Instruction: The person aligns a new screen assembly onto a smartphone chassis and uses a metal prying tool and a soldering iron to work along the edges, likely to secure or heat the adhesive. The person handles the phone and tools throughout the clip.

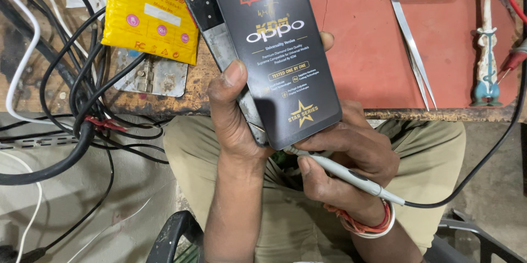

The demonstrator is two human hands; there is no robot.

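I see my left hand (233,115) clenched around a phone frame (219,38) and a flat black display box (274,49), held above my lap at the surface's (362,38) front edge. My right hand (351,159) grips a grey pen-shaped tool (351,176), its tip at the box's lower edge. A yellow padded packet (151,10) lies upper left; tweezers (414,57) rest right, with open room between.

Lighting: even, soft daylight, moderately bright, no hard shadows. Glare: a faint sheen lay on the glossy black rectangular card packet (274,49) and on the pair of slim steel tweezers (414,54). Focus: sharp at centre; the dark tangled cables (82,93) at the left edge looked slightly soft. Distortion: mild wide-angle bending showed at the frame edges. Colour: warm, saturated reds and yellows.
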